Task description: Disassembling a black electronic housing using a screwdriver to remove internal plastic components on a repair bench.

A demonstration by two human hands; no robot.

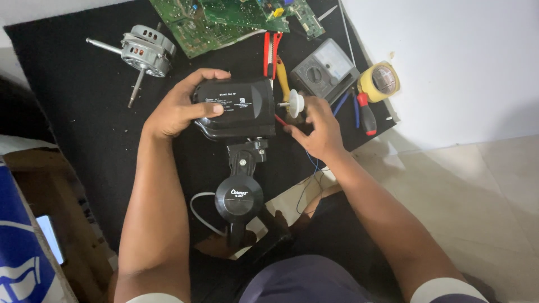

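Note:
A black fan motor housing (244, 109) lies on its side on a black mat (73, 95), with its neck and round black base knob (239, 197) pointing toward me. My left hand (182, 106) grips the housing's back end. My right hand (315, 128) is at the shaft end, fingers closed around a thin red tool or wire just below a white plastic knob (295, 103) on the shaft. A white cord (197, 210) runs from the base.
A bare metal motor with a long shaft (146, 51) lies far left. Green circuit boards (224, 19) lie at the top. Red-handled pliers (272, 51), a grey analog multimeter (325, 68), a yellow tape roll (380, 80) and a red screwdriver (366, 115) sit to the right. A white wall stands behind them.

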